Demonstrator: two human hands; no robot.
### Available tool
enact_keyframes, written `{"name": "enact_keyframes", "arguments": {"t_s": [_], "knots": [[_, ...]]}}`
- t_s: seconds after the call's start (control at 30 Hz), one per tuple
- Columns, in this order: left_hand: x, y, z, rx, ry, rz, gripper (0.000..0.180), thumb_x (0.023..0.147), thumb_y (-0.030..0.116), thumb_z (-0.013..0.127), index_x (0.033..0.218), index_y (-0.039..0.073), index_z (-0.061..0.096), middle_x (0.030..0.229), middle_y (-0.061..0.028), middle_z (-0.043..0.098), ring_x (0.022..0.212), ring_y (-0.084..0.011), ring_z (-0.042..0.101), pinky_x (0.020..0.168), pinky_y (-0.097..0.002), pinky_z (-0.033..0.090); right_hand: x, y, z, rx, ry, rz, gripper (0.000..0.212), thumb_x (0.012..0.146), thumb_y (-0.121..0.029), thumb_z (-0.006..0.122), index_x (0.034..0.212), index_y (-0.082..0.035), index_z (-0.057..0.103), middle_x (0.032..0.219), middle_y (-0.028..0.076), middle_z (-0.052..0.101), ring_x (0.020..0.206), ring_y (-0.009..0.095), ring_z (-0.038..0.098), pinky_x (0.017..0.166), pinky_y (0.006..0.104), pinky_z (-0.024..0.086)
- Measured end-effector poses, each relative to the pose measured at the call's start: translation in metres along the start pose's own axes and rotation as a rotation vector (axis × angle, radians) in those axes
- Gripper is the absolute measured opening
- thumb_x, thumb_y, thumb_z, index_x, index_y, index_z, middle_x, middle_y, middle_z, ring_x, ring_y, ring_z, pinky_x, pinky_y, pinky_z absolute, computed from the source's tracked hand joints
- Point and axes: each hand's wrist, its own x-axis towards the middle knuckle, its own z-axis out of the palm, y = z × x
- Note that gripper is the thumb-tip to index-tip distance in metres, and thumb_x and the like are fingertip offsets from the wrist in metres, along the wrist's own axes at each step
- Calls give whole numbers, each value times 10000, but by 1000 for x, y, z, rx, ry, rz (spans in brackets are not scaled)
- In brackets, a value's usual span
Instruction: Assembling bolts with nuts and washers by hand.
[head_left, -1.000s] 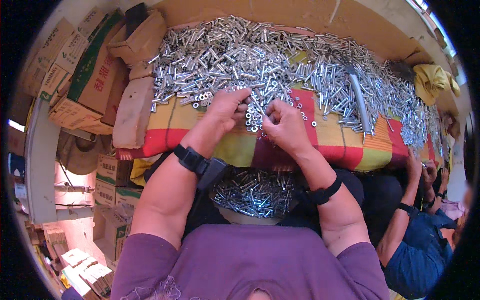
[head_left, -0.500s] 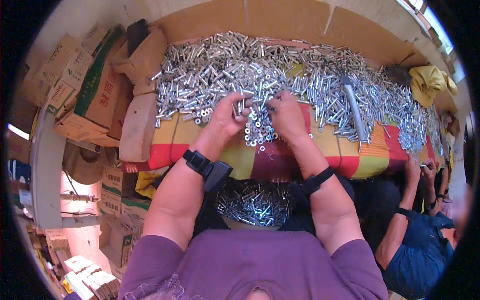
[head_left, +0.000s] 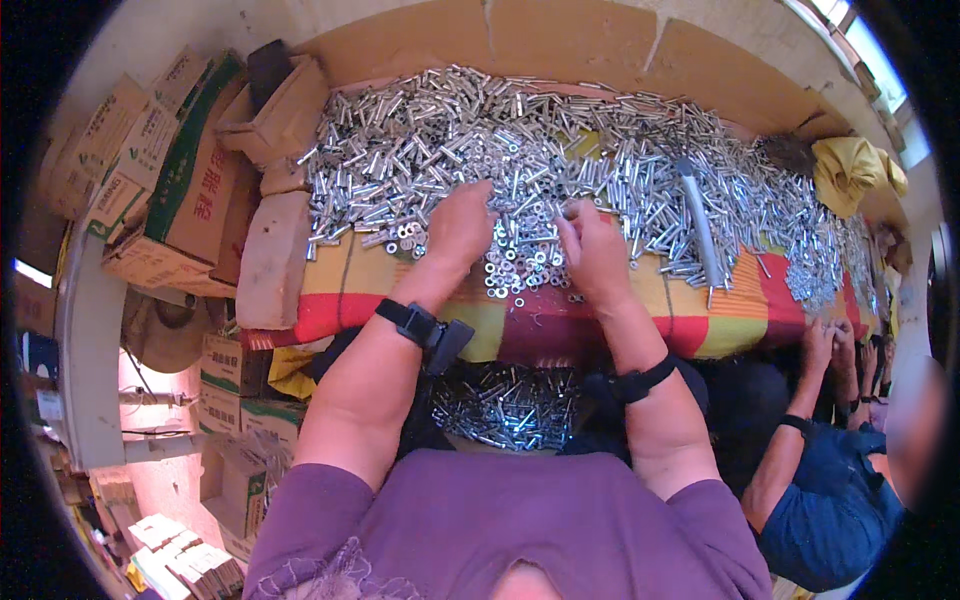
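Centrally, a checked cloth point(head_left: 345, 272) lies beneath the left hand point(head_left: 462, 222) and right hand point(head_left: 598, 255); a metal fastener heap point(head_left: 410, 160) spreads beyond them. Left: curled, fingertips obscured, grip not determinable. Right: thumb apart from the forefinger. Small washers point(head_left: 515, 268) lie between the hands.

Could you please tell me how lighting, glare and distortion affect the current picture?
Head view: the metal pile glints; head view, lower left: a pale stack looks nearly blown out; head view, centre low: the lower heap sits in bluish shadow; head view, rim: fisheye curves the cardboard backing and corners go black.
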Motion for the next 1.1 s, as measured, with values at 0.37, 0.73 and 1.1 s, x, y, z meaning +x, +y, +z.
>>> {"name": "enact_keyframes", "arguments": {"t_s": [0.37, 0.73, 1.1], "knots": [[-1, -2, 3, -52, 39, 16, 205, 740, 175, 648, 884, 42, 585, 915, -201, 600, 833, -369, 595, 696, -452, 483, 14, 7, -25, 780, 95, 403, 95, 879, -74, 560, 884, 11, 601, 721, 36, 612, 592, 71, 543, 509, 203, 434], [-26, 16, -38, -1068, -302, -253, 150, 735, 102, 671, 856, 18, 643, 724, -26, 643, 624, -81, 537, 573, -225, 422, 17, -33, -14, 855, 27, 417, 101, 910, -93, 520, 867, -9, 557, 698, 55, 618, 535, 86, 559, 454, 208, 458], [-42, 1, -28, -2108, -536, -729, 132, 868, 183, 592, 823, 86, 515, 714, -36, 572, 445, -66, 453, 313, -164, 275, 0, -72, 2, 652, -320, 290, 269, 872, -232, 593, 718, -13, 630, 565, 24, 584, 471, 77, 507, 434, 253, 387]]}}
